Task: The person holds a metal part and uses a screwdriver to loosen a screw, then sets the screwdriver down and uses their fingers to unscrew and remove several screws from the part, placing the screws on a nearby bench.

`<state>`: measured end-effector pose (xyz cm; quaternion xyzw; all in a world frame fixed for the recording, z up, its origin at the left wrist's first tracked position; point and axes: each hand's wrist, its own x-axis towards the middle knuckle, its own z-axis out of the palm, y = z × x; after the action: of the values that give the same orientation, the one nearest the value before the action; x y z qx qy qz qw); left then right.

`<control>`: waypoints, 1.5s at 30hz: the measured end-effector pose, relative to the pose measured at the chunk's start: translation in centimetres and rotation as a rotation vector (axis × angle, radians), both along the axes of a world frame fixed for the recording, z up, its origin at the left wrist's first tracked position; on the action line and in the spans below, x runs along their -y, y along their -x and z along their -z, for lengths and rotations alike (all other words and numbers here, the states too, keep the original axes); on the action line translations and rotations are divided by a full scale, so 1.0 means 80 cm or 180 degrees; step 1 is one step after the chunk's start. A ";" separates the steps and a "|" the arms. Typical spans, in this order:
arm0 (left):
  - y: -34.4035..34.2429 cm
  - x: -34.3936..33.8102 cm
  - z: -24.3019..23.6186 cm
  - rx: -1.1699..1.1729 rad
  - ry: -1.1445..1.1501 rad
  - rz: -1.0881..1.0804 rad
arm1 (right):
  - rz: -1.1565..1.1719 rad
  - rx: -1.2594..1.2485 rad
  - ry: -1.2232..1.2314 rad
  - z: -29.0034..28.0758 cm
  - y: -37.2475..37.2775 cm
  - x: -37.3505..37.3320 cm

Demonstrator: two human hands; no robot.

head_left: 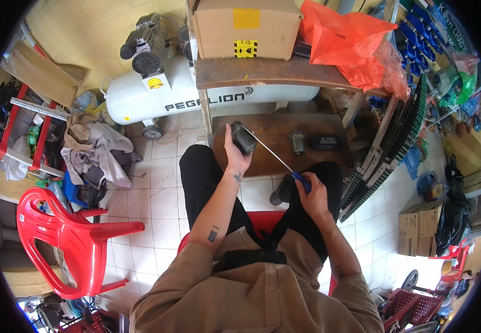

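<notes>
My left hand [237,154] is closed around a dark grey metal part [243,139], blocky in shape, and holds it up over the near left of a low brown wooden table [312,162]. In my right hand [313,198] is a screwdriver with a blue handle [301,181]. Its long thin shaft slants up and left, and the tip meets the right side of the metal part. Just what the tip touches is too small to make out. On the tabletop sit a second grey metal part [297,142], a black oblong case [325,142] and several tiny pieces [275,145], perhaps screws.
Above the table's far side runs a wooden shelf [262,71] bearing a cardboard box [246,28] and an orange plastic bag [345,39]. Behind stands a white air compressor [140,94]. At left are a red plastic chair [63,238] and piled cloth [96,147]; cartons [419,227] stand at right.
</notes>
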<state>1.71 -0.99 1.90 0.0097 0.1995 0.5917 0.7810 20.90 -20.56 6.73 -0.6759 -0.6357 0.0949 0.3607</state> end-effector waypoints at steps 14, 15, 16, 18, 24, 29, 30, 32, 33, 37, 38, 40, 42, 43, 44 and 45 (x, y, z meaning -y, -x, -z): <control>0.005 -0.007 0.007 0.0202 0.0147 -0.0242 | 0.0114 -0.2197 0.0062 0.010 -0.005 0.003; 0.004 -0.008 0.010 0.0184 0.0113 -0.0229 | 0.0198 -0.2210 0.0287 0.014 -0.009 0.003; 0.003 -0.008 0.013 0.0167 0.0079 -0.0216 | 0.0284 -0.2220 0.0512 0.021 -0.017 0.002; 0.003 -0.006 0.011 0.0100 0.0042 -0.0178 | 0.0300 -0.2214 0.0855 0.024 -0.024 0.002; 0.003 -0.006 0.011 0.0060 0.0107 -0.0174 | -0.0423 -0.1643 -0.0030 0.022 -0.021 0.000; 0.004 -0.007 0.012 0.0078 0.0092 -0.0191 | -0.0474 -0.1941 -0.0105 0.017 -0.018 -0.001; 0.005 -0.007 0.012 0.0054 0.0066 -0.0180 | -0.0371 -0.2054 -0.0126 0.019 -0.017 -0.001; 0.005 -0.006 0.010 0.0009 0.0012 -0.0156 | -0.0164 -0.2277 -0.0170 0.027 -0.016 -0.004; 0.004 -0.005 0.008 -0.0036 0.0070 -0.0172 | -0.0057 -0.2299 -0.0146 0.030 -0.017 -0.005; 0.002 -0.003 0.009 -0.0154 0.0144 -0.0163 | 0.0337 -0.2547 0.0108 0.032 -0.020 -0.007; 0.003 -0.003 0.010 -0.0169 0.0127 -0.0145 | 0.0426 -0.2649 0.0216 0.029 -0.019 -0.008; 0.003 -0.003 0.011 -0.0143 0.0161 -0.0156 | 0.0322 -0.2569 0.0899 0.015 -0.028 -0.004; 0.002 -0.001 0.005 -0.0095 0.0159 -0.0164 | 0.0190 -0.2538 0.1164 0.004 -0.028 -0.001; 0.004 -0.001 0.001 -0.0062 0.0141 -0.0178 | 0.0100 -0.2552 0.1092 0.002 -0.023 -0.001; 0.005 -0.001 -0.001 -0.0028 0.0118 -0.0187 | 0.0015 -0.2566 0.1013 0.001 -0.017 0.000; 0.006 -0.002 0.000 -0.0035 0.0115 -0.0201 | -0.0034 -0.2486 0.0575 0.008 -0.011 -0.002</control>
<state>1.21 -0.82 1.87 -0.0074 0.2147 0.6123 0.7609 21.82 -20.38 6.06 -0.6146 -0.4434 0.4020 0.5138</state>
